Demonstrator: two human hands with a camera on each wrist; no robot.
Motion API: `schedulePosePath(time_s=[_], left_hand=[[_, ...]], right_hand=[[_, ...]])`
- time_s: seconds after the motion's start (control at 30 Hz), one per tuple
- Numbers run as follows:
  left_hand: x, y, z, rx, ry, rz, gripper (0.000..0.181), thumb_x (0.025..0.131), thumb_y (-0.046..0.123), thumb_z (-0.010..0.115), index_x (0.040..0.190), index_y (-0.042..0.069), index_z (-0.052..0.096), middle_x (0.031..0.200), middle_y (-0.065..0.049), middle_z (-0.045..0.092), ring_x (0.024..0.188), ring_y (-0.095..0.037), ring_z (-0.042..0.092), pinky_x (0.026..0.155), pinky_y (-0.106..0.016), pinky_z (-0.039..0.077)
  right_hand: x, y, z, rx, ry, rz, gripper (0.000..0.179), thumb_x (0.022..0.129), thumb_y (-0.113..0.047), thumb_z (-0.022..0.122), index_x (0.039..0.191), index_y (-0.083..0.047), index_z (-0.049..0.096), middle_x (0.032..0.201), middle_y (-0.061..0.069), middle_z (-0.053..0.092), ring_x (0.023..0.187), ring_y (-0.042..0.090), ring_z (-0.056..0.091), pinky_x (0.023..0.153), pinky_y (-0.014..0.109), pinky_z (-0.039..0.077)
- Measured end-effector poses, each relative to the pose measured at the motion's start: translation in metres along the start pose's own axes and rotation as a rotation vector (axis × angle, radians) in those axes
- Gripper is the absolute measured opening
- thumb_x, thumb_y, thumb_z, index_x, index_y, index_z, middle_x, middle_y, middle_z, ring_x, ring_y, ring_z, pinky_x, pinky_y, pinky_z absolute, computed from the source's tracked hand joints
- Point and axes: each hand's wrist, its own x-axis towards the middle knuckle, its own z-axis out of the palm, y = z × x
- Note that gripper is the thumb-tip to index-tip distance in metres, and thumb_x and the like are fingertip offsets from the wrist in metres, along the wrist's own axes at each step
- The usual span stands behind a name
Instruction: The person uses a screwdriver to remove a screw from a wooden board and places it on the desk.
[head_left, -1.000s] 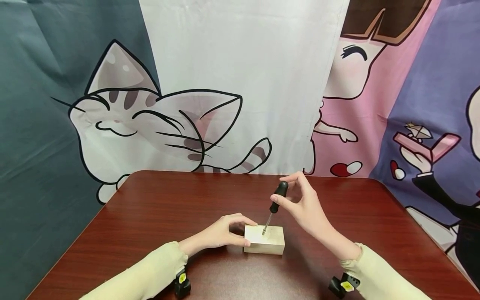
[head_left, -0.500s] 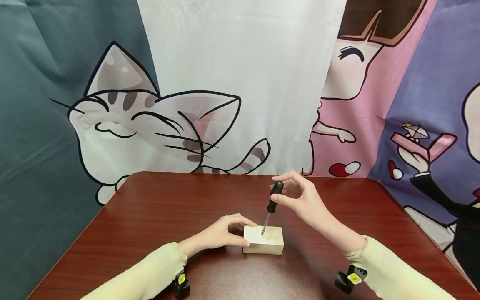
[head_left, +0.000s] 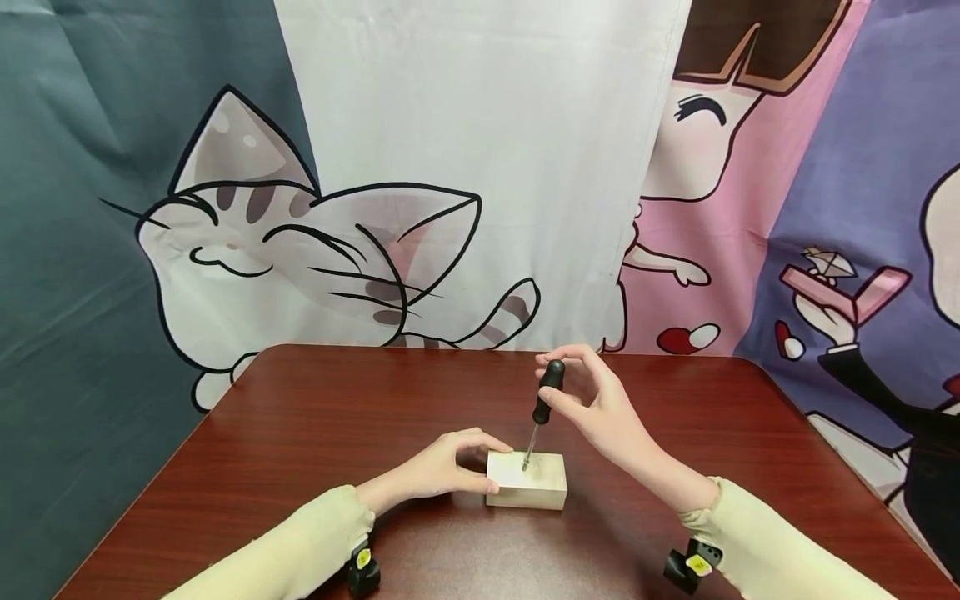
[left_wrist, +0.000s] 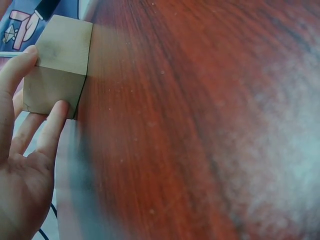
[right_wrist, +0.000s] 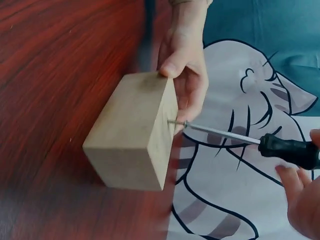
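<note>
A pale wooden block (head_left: 525,497) lies on the table, its left end gripped between the thumb and fingers of my left hand (head_left: 442,468). In the left wrist view, the thumb and fingertips press on the near end of the block (left_wrist: 62,47). My right hand (head_left: 603,412) holds a black-handled screwdriver (head_left: 551,387) by its handle, above and right of the block. The tool leans slightly right, tip down. The right wrist view shows a small screw (right_wrist: 172,122) standing partly out of the block's top face, with the screwdriver's tip at its head.
The reddish-brown wooden table (head_left: 360,392) extends around the block. Behind it hangs a cloth backdrop (head_left: 480,100) with a cartoon cat and figures. Black wrist cameras (head_left: 365,575) sit at both cream sleeves.
The screwdriver's handle has swung left and stands more upright. My right hand has shifted with it, its fingers moving round the handle. The left hand and block hold nearly still.
</note>
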Motion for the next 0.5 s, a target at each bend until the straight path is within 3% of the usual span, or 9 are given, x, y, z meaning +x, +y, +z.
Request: schedulePosePath(time_s=[0.13, 0.27, 0.5], left_hand=[[-0.0002, -0.0002, 0.0008, 0.003, -0.002, -0.002, 0.045, 0.083, 0.028, 0.080, 0.126, 0.028, 0.065, 0.116, 0.002, 0.065, 0.106, -0.008, 0.066, 0.096, -0.029, 0.052], [-0.0001, 0.0005, 0.0012, 0.002, 0.001, -0.002, 0.045, 0.083, 0.028, 0.081, 0.125, 0.027, 0.065, 0.115, 0.002, 0.065, 0.106, -0.008, 0.067, 0.096, -0.029, 0.052], [-0.0007, 0.0020, 0.0000, 0.003, 0.004, -0.002, 0.046, 0.083, 0.028, 0.081, 0.126, 0.027, 0.065, 0.115, 0.002, 0.065, 0.107, -0.009, 0.066, 0.097, -0.030, 0.052]], right_hand=[[-0.0015, 0.0013, 0.0003, 0.018, 0.083, 0.083, 0.039, 0.087, -0.012, 0.076, 0.123, -0.015, 0.062, 0.101, 0.002, 0.070, 0.091, 0.011, 0.070, 0.079, 0.036, 0.061], [-0.0014, 0.0015, -0.0012, 0.068, 0.091, 0.113, 0.040, 0.086, -0.010, 0.076, 0.124, -0.013, 0.063, 0.091, -0.001, 0.070, 0.081, 0.015, 0.071, 0.075, 0.046, 0.061], [-0.0010, -0.0004, -0.0036, 0.071, 0.064, 0.113, 0.041, 0.086, -0.009, 0.076, 0.124, -0.011, 0.063, 0.092, -0.003, 0.070, 0.081, 0.014, 0.071, 0.074, 0.042, 0.061]])
